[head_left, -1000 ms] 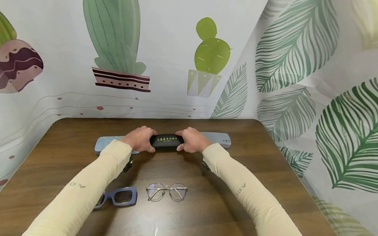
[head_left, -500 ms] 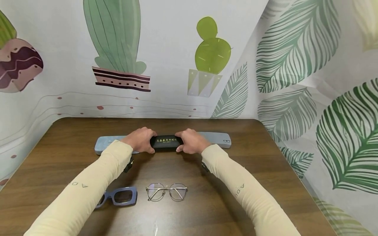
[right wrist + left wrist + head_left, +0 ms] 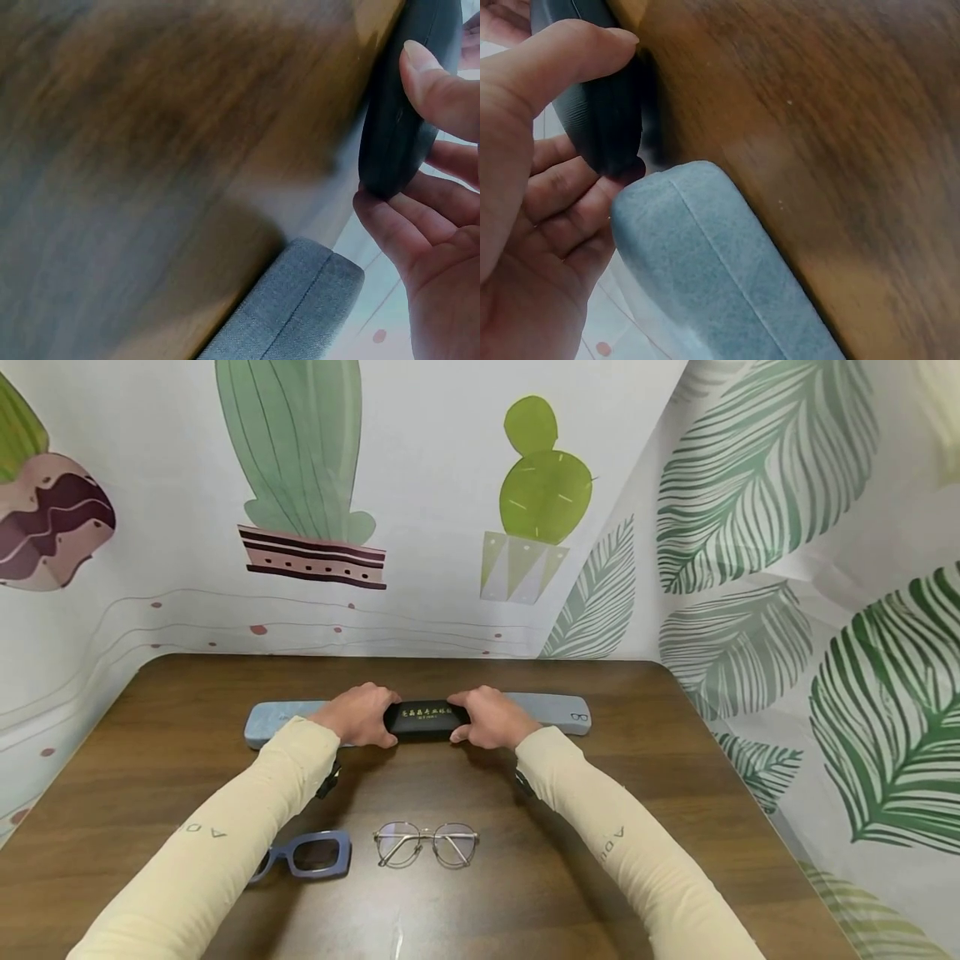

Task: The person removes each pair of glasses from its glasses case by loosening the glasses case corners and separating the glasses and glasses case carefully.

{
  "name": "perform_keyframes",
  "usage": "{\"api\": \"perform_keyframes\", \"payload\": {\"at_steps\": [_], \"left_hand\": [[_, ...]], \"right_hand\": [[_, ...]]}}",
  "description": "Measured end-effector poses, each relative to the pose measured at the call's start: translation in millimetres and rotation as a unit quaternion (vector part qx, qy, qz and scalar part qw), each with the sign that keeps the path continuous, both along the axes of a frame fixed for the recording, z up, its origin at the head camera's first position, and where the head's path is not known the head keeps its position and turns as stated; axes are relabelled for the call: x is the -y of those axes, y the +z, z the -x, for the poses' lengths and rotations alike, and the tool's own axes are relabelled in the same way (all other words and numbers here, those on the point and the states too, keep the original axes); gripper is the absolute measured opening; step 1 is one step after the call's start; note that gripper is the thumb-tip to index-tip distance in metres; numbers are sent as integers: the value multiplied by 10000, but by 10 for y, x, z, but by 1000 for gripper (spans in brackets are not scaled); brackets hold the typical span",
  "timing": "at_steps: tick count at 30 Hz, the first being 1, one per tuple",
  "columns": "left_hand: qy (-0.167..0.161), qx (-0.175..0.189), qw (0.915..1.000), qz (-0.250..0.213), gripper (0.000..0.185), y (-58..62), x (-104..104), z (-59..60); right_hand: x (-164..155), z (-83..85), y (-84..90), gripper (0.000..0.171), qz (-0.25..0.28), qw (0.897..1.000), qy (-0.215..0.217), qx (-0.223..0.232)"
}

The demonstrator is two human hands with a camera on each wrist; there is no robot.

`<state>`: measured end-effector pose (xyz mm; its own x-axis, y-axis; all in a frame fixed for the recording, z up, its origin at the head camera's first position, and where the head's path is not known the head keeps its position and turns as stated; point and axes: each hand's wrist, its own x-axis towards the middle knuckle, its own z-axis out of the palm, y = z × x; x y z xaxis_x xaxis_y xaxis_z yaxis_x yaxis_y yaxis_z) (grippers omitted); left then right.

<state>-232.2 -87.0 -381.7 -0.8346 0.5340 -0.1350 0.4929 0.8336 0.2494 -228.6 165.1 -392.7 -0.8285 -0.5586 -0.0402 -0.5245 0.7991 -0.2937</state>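
Your L hand (image 3: 358,714) & R hand (image 3: 486,717) each clamp one end of the black case (image 3: 425,720), thumb on the near side, fingers curled round the far side. Case lies mid-table (image 3: 525,877), long axis L–R across you, directly ahead, equidistant from both hands. Grey cases (image 3: 555,712) flank it just behind; blue glasses (image 3: 303,856) & wire glasses (image 3: 426,844) lie nearer you, well apart from it.

The black case (image 3: 426,721) sits between both hands, cases (image 3: 551,712) behind it, two glasses (image 3: 426,844) nearer the person.
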Motion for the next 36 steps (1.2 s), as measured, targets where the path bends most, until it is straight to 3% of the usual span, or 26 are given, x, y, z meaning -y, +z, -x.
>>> {"api": "perform_keyframes", "payload": {"at_steps": [15, 24, 36], "left_hand": [[-42, -50, 10000, -5, 55, 14, -9, -33], [-2, 59, 10000, 6, 70, 36, -1, -43], [-36, -51, 10000, 27, 86, 87, -77, -83]], "right_hand": [[-43, -32, 7, 66, 52, 10000, 71, -41], [-73, -66, 45, 67, 142, 9999, 25, 9], [-204, -73, 80, 70, 97, 9988, 161, -445]]}}
